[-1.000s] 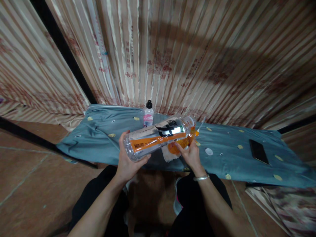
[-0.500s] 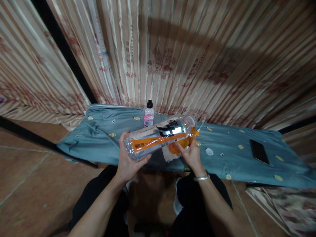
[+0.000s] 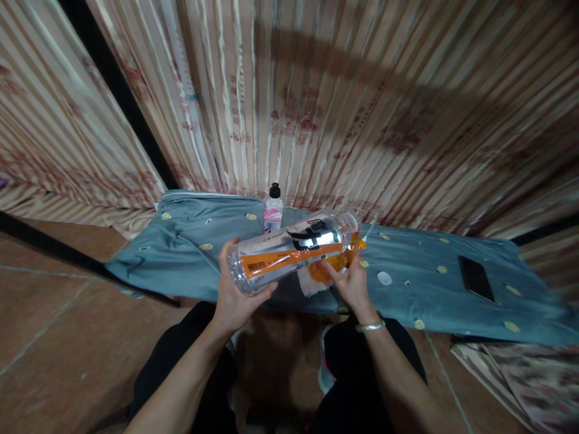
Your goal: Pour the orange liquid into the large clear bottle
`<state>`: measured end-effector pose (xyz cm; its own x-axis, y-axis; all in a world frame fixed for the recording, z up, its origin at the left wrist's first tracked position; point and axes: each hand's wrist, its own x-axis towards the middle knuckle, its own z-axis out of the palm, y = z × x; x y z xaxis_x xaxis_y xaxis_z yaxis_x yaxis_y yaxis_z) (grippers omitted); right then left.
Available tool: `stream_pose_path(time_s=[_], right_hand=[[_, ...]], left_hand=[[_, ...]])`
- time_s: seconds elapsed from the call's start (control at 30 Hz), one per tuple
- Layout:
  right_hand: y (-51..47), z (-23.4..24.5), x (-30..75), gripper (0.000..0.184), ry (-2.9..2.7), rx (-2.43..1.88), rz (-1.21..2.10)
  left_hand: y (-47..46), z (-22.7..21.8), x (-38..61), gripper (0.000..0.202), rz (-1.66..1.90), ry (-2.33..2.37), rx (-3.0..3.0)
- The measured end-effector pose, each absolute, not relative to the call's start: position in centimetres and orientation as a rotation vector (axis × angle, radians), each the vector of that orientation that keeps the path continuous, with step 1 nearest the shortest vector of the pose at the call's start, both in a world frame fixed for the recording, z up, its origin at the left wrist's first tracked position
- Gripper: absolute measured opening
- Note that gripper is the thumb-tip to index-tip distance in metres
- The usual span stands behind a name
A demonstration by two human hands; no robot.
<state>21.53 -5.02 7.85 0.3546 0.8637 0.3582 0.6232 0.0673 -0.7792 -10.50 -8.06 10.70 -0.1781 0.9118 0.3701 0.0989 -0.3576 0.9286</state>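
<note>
A large clear plastic bottle with an orange, black and white label lies tilted on its side in the air, its mouth pointing right. My left hand is closed around its base end. My right hand is closed on an orange, crinkled thing right under the bottle's neck; I cannot make out what it is. A white cloth or paper lies beneath it on the blue-grey cloth.
A small pink-labelled bottle with a black cap stands at the back by the striped curtain. A white cap and a dark phone lie on the cloth to the right. Brown tiled floor lies to the left.
</note>
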Motion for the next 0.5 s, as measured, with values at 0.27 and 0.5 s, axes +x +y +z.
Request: stream_pose_path(time_s=[0.27,0.5], right_hand=[[-4.98,7.78,21.58,0.120,-1.361,-1.653,0.298],[-4.94,7.71,21.59,0.115,-1.377,-1.651,0.259]], left_hand=[[-7.98,10.56,-10.39,0.121,1.612,1.200,1.461],[-8.06,10.74,-10.42,0.121,1.616,1.204,1.454]])
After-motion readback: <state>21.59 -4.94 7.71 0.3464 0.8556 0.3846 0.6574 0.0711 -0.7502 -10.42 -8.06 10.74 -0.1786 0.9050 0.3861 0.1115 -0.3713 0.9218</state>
